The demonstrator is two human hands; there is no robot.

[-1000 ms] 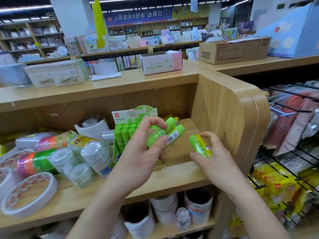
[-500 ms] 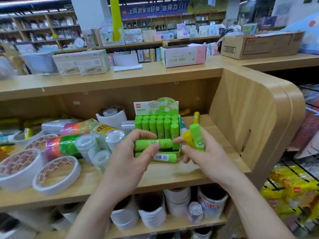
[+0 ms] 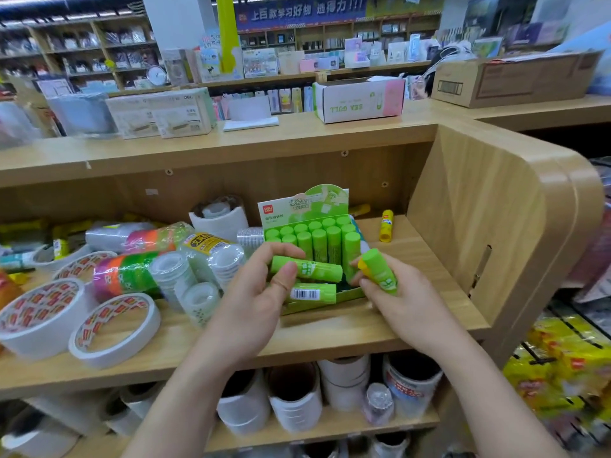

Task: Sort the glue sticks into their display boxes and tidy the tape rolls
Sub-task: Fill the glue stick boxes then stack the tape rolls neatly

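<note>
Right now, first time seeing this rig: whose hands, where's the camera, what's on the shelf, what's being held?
No machine here: these are a person's two bare hands, filmed by one wide-angle camera worn on the head, looking forward and down. On the light wooden shelf stands a green cardboard display box holding upright green glue sticks. Left of it lie white tape rolls and small clear tape rolls. A loose yellow glue stick sits to its right. The left hand grips a sideways green glue stick over the box front. The right hand grips a tilted green glue stick.
</note>
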